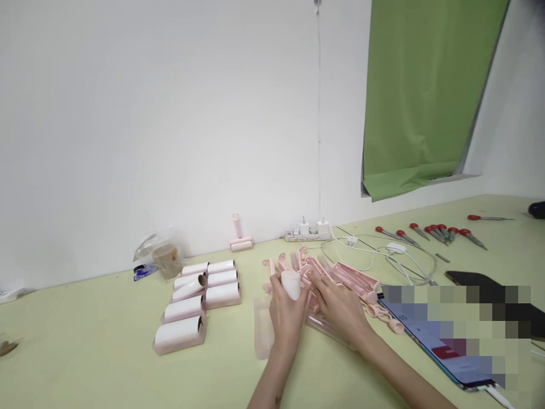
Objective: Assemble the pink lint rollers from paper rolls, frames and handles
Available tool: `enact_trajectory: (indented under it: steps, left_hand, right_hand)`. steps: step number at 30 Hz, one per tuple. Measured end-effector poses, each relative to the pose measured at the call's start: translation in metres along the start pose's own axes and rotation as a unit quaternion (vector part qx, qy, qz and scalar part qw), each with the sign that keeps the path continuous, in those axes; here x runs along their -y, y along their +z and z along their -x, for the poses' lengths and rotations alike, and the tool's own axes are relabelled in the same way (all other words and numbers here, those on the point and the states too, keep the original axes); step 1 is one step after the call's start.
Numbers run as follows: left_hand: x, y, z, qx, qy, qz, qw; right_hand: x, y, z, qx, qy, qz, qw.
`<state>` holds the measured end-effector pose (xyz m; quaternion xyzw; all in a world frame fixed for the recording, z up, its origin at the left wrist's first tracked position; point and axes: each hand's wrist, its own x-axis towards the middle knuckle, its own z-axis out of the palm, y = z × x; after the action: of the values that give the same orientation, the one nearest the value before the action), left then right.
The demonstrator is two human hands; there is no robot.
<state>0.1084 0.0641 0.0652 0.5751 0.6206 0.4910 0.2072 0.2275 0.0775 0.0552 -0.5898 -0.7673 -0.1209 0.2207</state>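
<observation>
My left hand [286, 312] is closed around a small white paper roll [291, 283], held upright above the table. My right hand [338, 304] lies beside it with fingers stretched out, resting on a pile of pink plastic handles and parts [340, 272]. A translucent pink cover [264, 328] lies on the table just left of my left hand. Further left stand several assembled pink lint rollers with white rolls [200, 298] in two rows.
A finished roller [239, 234] stands upright by the wall. A power strip with chargers [307, 232] and white cables [395, 253] lie behind the pile. Several red-handled screwdrivers [434, 232] lie at the right, a phone [443, 346] at the near right, a tape bag [164, 255] left.
</observation>
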Motion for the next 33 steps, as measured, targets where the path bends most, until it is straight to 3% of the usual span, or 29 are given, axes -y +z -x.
enact_trajectory:
  steps: [2, 5, 8, 11, 17, 33]
  left_hand:
    - [0.000, -0.011, -0.003, -0.015, 0.009, 0.053, 0.998]
    - [0.007, -0.041, -0.008, -0.021, 0.046, 0.075, 0.996]
    - [0.021, -0.073, -0.010, 0.014, 0.085, -0.035, 0.996]
    - [0.035, -0.092, -0.008, 0.034, 0.107, -0.177, 0.978]
    - [0.050, -0.093, 0.000, 0.029, 0.106, -0.274, 0.955]
    - [0.051, -0.090, 0.003, 0.043, 0.101, -0.336, 0.935]
  right_hand:
    - [0.000, 0.000, 0.001, -0.001, 0.024, -0.088, 0.996]
    - [0.004, -0.006, 0.002, 0.024, 0.042, -0.258, 0.965]
    - [0.017, -0.020, 0.003, 0.051, -0.005, -0.347, 0.937]
    - [0.034, -0.033, 0.004, 0.060, -0.056, -0.337, 0.938]
    - [0.054, -0.027, 0.011, 0.080, -0.089, -0.298, 0.947]
    - [0.051, -0.018, 0.017, 0.083, -0.066, -0.296, 0.949]
